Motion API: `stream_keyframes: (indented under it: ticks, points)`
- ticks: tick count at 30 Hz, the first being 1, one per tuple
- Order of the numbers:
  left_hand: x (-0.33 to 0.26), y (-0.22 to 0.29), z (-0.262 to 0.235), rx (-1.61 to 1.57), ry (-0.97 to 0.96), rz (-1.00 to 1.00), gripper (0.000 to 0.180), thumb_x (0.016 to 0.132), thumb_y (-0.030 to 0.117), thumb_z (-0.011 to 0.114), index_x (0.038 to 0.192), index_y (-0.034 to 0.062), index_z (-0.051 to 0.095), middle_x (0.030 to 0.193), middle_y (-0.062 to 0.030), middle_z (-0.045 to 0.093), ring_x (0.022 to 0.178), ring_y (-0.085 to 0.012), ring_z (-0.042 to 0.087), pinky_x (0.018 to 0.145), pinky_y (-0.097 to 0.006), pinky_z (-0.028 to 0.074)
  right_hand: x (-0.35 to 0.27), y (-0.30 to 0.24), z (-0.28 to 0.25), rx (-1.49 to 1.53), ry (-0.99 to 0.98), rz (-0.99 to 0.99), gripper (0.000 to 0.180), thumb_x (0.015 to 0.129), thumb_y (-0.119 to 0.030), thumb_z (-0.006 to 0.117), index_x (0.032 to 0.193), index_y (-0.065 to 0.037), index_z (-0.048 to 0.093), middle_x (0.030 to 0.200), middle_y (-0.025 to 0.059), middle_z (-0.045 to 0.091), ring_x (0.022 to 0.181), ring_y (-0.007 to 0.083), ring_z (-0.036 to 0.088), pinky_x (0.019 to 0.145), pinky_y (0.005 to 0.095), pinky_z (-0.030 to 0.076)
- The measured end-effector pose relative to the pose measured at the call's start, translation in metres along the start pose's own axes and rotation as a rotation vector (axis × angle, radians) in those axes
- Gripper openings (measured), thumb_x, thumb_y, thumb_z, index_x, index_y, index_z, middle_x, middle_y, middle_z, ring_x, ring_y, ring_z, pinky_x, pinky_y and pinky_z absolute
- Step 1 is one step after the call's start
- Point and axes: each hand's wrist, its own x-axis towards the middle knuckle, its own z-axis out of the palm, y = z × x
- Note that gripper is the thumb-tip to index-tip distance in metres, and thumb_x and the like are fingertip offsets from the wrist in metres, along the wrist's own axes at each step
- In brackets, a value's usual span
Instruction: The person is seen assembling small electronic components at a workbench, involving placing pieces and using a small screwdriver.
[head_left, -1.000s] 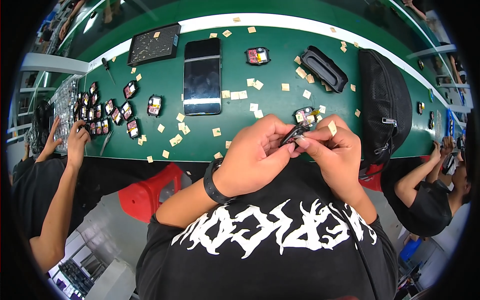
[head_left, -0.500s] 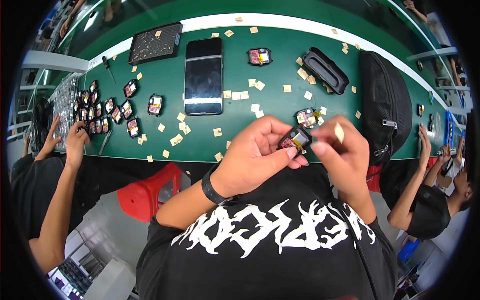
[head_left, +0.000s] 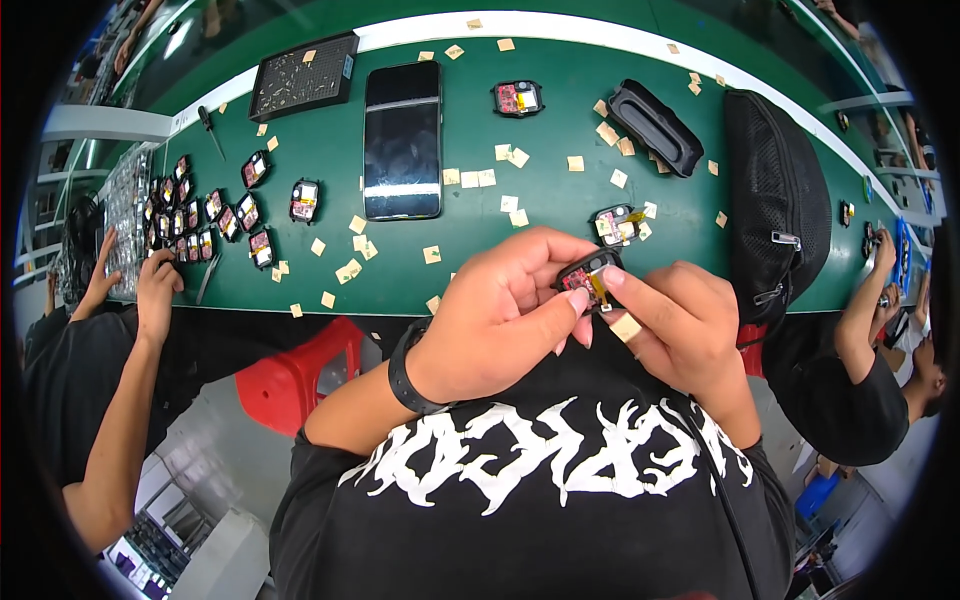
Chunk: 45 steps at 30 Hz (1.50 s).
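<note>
i am gripping a small black device case in my left hand near the worktop's close edge, while my right hand is touching its side with bent fingers, a pale square showing beside them, though whether they're pinching anything i cannot tell.

Both hands touch an open black watch case.

Watch case, 1 pc.: blk rim, open; red brd + yel. strip vis.; tilted, in L hand, R hand at edge. Paper sq., 1 pc.: cream, by R hand.
</note>
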Motion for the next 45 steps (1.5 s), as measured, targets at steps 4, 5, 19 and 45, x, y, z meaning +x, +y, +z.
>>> stream_keyframes:
  ticks: [4, 5, 19, 45]
  points:
    - [-0.004, 0.006, 0.002, 0.083, -0.052, -0.001, 0.032, 0.1, -0.001, 0.051, 0.132, -0.0075, 0.052, 0.108, -0.0112, 0.067, 0.081, -0.0102, 0.065, 0.063, -0.021, 0.05, 0.0, -0.002, -0.006, -0.057, 0.018, -0.086, 0.05, 0.07, -0.018, 0.078, 0.119, -0.019, 0.075, 0.066, -0.0018, 0.041, 0.052, 0.0141, 0.041, 0.043, 0.0287, 0.034]
    - [-0.005, 0.007, 0.002, 0.11, -0.048, -0.011, 0.033, 0.101, -0.001, 0.051, 0.133, -0.0077, 0.052, 0.108, -0.0113, 0.067, 0.08, -0.0096, 0.065, 0.062, -0.021, 0.05, 0.0, 0.0, -0.009, -0.138, -0.024, -0.138, 0.048, 0.07, -0.018, 0.076, 0.118, -0.02, 0.076, 0.066, -0.0023, 0.039, 0.053, 0.0134, 0.04, 0.042, 0.0278, 0.033]
    - [0.003, -0.009, -0.009, 0.364, 0.102, 0.03, 0.033, 0.098, -0.001, 0.059, 0.131, -0.005, 0.058, 0.092, -0.0046, 0.065, 0.074, -0.0083, 0.061, 0.061, -0.022, 0.049, 0.004, 0.002, -0.035, 0.027, -0.136, 0.019, 0.042, 0.067, -0.014, 0.087, 0.107, -0.008, 0.075, 0.074, 0.0019, 0.057, 0.057, 0.0177, 0.054, 0.049, 0.0292, 0.043]
    - [-0.054, 0.026, -0.102, 1.665, 1.157, 0.433, 0.032, 0.094, 0.01, 0.067, 0.122, -0.0062, 0.064, 0.109, -0.0152, 0.059, 0.087, -0.0233, 0.061, 0.064, -0.032, 0.048, -0.103, 0.225, -0.202, -0.214, 0.731, 1.033, 0.037, 0.077, -0.022, 0.085, 0.099, 0.004, 0.071, 0.086, 0.0, 0.065, 0.076, 0.0055, 0.057, 0.068, 0.0219, 0.047]
